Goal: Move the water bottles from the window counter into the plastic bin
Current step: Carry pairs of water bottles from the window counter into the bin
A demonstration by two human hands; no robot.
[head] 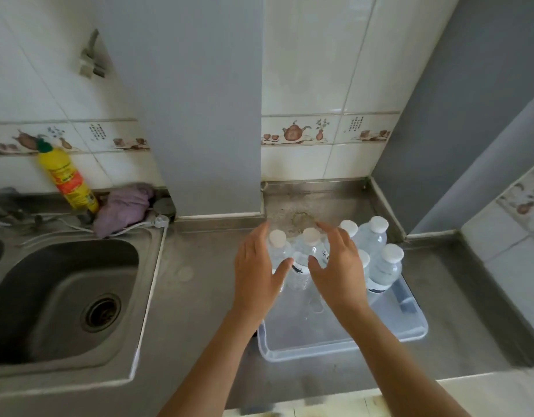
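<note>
Six clear water bottles [377, 236] with white caps stand upright in the far half of a translucent plastic bin [410, 323]. The bin rests on a steel counter [199, 296]; its near half holds nothing but its own bare floor. The bottles wear dark-and-white labels low on their bodies, but the print is too blurred to read.

The left hand [256, 275] sits at nine o'clock of the bottle cluster, palm turned inward, fingers spread and curved around the leftmost bottle [278, 249]. Whether the palm presses against it cannot be told. The right hand [339, 266] arches over the middle of the group from about five o'clock, fingers splayed and loosely bent, its thumb beside the second bottle [310, 243]. It hides part of a bottle behind it, and no firm clamp on any bottle shows.

At twelve o'clock of the bin, the counter corner carries a rusty stain [302, 219]. Out toward nine o'clock lies a steel sink [64, 296]. Behind the sink, at about ten o'clock, a yellow squeeze bottle [67, 179] with a green cap and an orange-red label leans on the tiled wall [317, 70]; its lettering is illegible. A crumpled purple cloth [123, 209] lies just beside it. The wall's border tiles show a painted teapot [293, 131], cups and small columns of script too fine to make out.
</note>
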